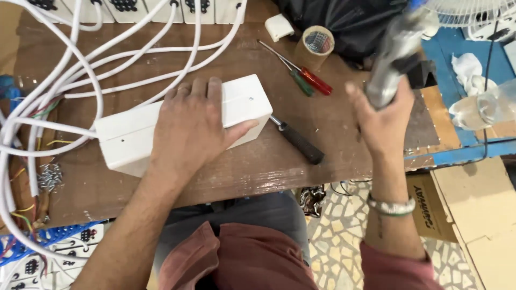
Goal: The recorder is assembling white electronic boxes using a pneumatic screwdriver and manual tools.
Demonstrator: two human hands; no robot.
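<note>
On the wooden table [161,182], the left hand [188,126] lies flat, palm pressing a white plastic box [244,102] whose long axis runs left to right, rising slightly rightward. Further right, the raised right hand [382,121] grips a blurred grey tool [395,53] pointing up.

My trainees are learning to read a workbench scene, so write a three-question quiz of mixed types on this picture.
1. True or false: the left hand lies flat on the white plastic box.
2. The right hand grips: A) tape roll B) grey power tool C) screwdriver?
3. Fill in: two screwdrivers lie beside the ___ roll.

Key: 1 true. 2 B, the grey power tool, blurred. 3 tape.
</note>
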